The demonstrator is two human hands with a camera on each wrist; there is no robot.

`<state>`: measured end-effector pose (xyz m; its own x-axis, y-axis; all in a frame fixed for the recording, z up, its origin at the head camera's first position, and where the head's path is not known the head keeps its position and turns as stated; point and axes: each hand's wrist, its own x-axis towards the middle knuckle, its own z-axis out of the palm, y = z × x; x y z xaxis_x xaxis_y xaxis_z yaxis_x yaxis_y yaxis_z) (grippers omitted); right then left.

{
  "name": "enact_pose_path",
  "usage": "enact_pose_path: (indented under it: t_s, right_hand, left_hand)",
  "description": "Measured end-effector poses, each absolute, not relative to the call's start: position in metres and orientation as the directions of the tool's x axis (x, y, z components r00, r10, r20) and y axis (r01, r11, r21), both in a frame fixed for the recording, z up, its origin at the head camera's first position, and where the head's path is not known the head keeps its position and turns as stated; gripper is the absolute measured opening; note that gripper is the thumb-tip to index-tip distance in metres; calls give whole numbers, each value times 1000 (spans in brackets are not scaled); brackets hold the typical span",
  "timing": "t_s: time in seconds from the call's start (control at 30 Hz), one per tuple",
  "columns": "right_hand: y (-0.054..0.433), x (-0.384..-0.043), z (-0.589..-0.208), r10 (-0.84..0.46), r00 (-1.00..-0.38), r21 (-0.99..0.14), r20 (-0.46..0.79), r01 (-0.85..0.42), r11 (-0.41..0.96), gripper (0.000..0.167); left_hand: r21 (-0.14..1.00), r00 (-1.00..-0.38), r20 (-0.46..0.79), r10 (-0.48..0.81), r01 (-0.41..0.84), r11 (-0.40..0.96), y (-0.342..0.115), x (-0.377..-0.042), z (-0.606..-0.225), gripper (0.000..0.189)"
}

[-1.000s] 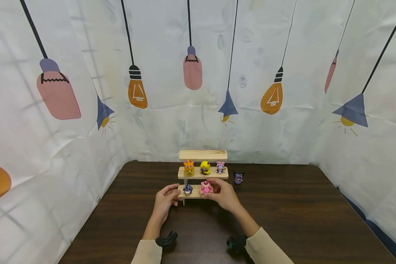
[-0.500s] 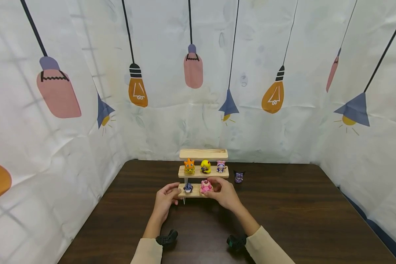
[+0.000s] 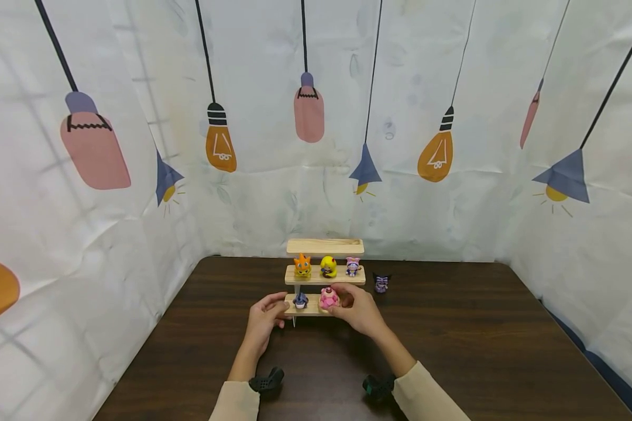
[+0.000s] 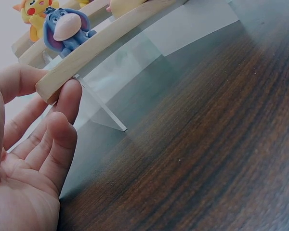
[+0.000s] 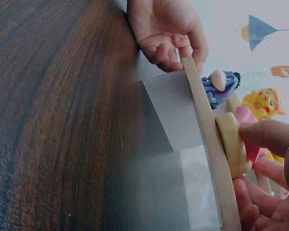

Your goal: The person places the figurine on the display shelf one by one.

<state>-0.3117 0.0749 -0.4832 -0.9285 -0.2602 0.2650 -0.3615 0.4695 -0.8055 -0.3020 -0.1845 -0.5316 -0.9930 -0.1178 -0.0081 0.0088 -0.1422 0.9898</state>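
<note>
A three-tier wooden display stand [image 3: 313, 310] with clear supports stands near the table's far edge. My left hand [image 3: 263, 317] pinches the left end of its lowest board, thumb above and fingertips under the wood in the left wrist view. Beside that thumb sits a blue donkey figurine [image 4: 70, 31]. My right hand [image 3: 359, 311] pinches a pink bear figurine [image 3: 329, 298] at the lowest board, right of the donkey. In the right wrist view, the bear's thick pale-yellow base [image 5: 231, 144] is against the board, and my thumb and fingers partly hide the bear.
On the middle board are an orange-eared yellow figurine [image 3: 302, 266], a yellow-haired figurine [image 3: 328, 267] and a pink-and-purple figurine [image 3: 352, 267]. A purple figurine with black ears [image 3: 381, 284] stands on the dark table [image 3: 453, 339], right of the stand. A printed curtain [image 3: 274, 204] hangs behind.
</note>
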Motion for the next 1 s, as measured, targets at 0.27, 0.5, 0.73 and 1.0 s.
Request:
enact_pose_path:
  t_s: [0.27,0.5,0.73,1.0]
  right_hand:
    - [74,-310,-482,-251,-932,-809,261,-353,471,46]
    - [74,-310,-481,-261,-931,-807,255,-353,473,46]
    - [74,-311,-482,-255,-931,-801,261,-356,480,46]
    - [73,-311,-481,-245,-929,-793,275,-364,489,46]
  left_hand:
    - [990,-992,-14,-122,3,-141,-184,-302,-531,34]
    - [990,-993,-11,-120,6,-139,-183,-301,-529,38]
    - [990,-993,-15,-120,2,-141,-184,-300,-529,37]
    - [990,-993,-14,-117,3,-144,-184,-302,-530,39]
